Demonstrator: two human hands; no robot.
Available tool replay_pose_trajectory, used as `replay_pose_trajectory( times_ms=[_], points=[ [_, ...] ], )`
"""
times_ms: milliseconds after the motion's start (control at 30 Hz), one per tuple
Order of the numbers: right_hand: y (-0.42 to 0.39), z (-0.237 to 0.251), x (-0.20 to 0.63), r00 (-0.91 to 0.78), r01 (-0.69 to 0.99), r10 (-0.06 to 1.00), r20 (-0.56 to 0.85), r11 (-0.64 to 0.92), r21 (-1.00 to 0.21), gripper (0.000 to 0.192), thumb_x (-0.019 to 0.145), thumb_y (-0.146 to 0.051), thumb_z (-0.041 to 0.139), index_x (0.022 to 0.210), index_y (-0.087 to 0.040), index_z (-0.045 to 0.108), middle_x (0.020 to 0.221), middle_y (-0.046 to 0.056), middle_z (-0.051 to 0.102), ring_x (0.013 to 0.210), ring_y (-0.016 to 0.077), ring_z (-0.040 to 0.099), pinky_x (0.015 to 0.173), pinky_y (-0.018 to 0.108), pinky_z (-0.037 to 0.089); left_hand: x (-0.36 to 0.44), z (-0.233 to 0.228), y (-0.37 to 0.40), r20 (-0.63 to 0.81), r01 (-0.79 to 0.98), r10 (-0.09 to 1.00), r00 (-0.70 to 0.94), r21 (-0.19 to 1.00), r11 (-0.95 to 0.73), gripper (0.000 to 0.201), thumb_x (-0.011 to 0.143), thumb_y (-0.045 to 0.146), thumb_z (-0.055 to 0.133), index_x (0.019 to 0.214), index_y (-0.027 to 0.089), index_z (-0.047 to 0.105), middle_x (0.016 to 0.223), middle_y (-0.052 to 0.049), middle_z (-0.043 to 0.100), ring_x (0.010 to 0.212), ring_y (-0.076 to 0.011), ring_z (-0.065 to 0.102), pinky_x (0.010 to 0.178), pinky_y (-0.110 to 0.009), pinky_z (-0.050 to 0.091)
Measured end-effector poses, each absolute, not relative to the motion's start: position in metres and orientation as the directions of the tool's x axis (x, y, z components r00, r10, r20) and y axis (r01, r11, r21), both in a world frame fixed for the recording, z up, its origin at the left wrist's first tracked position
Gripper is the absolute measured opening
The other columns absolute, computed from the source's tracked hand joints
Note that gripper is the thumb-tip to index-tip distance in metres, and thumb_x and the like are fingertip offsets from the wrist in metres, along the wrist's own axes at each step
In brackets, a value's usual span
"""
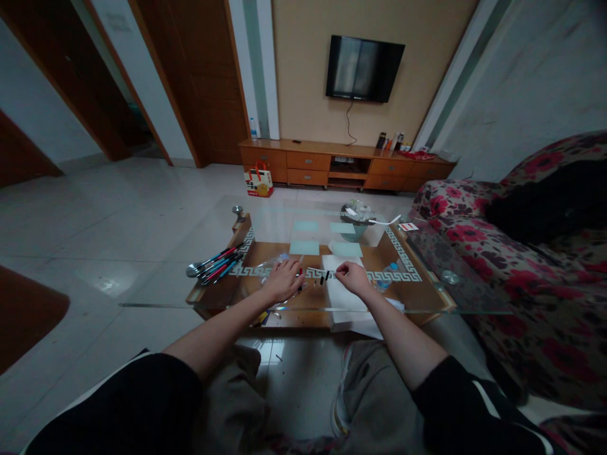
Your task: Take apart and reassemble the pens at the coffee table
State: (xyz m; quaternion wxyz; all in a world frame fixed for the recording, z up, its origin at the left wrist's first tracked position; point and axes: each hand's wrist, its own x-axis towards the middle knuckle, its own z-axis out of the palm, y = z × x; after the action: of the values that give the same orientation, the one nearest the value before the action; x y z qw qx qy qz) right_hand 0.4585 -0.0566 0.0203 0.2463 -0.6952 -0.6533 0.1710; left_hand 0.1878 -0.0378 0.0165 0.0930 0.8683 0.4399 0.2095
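The clear glass coffee table top has its near edge just in front of both wrists, and its right corner reaches almost to the red flowered sofa at 3 o'clock. To the left, at 9 o'clock, the pale tiled floor gives wide open room.

The left hand lies on the glass with the fingers curled loosely. It holds a thin pale pen tube that points up toward 1 o'clock. A small red pen cap sits at its fingertips.

The right hand is closed to a pinch, thumb against forefinger, on something very small; what it is I cannot tell. Two small dark pen parts lie on the glass between the hands, near the edge of a white paper sheet under the right wrist.

At 10 o'clock from the left hand, well apart, a bundle of red and blue pens rests by the left edge of the glass.
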Motion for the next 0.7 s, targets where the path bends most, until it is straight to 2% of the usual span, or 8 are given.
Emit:
replay_pose_trajectory(
  times_ms=[200, 433, 700],
  points=[
    [-0.056, 0.016, 0.458, 0.07, 0.821, 0.996, 0.056, -0.026, -0.57, 0.014, 0.076, -0.026, 0.074, 0.088, -0.018, 0.073, 0.082, 0.004, 0.072, 0.075, 0.0157, 0.065, 0.069, 0.023, 0.045, 0.188, 0.011, -0.036, 0.257, 0.739, 0.815, 0.52, 0.344, -0.58, 0.046, 0.091, 0.044, 0.048, 0.133, 0.026, 0.051, 0.134, -0.01, 0.052, 0.124, -0.0295, 0.045, 0.108, -0.048, 0.028],
    [-0.054, 0.012, 0.459, 0.065, 0.825, 0.997, 0.05, -0.025, -0.565, 0.014, 0.077, -0.03, 0.074, 0.085, -0.019, 0.074, 0.081, 0.004, 0.072, 0.074, 0.016, 0.065, 0.068, 0.024, 0.045, 0.184, 0.008, -0.036, 0.254, 0.748, 0.808, 0.532, 0.307, -0.589, 0.035, 0.092, 0.045, 0.047, 0.12, 0.026, 0.056, 0.131, -0.009, 0.053, 0.123, -0.0287, 0.045, 0.106, -0.047, 0.03],
    [-0.052, 0.007, 0.46, 0.045, 0.834, 0.996, 0.072, 0.002, -0.552, 0.011, 0.075, -0.028, 0.075, 0.082, -0.02, 0.074, 0.079, 0.002, 0.071, 0.073, 0.0154, 0.064, 0.065, 0.023, 0.043, 0.185, 0.008, -0.036, 0.254, 0.756, 0.809, 0.53, 0.292, -0.586, 0.033, 0.091, 0.045, 0.049, 0.116, 0.023, 0.054, 0.127, -0.01, 0.054, 0.118, -0.0281, 0.046, 0.103, -0.046, 0.032]
  ],
)
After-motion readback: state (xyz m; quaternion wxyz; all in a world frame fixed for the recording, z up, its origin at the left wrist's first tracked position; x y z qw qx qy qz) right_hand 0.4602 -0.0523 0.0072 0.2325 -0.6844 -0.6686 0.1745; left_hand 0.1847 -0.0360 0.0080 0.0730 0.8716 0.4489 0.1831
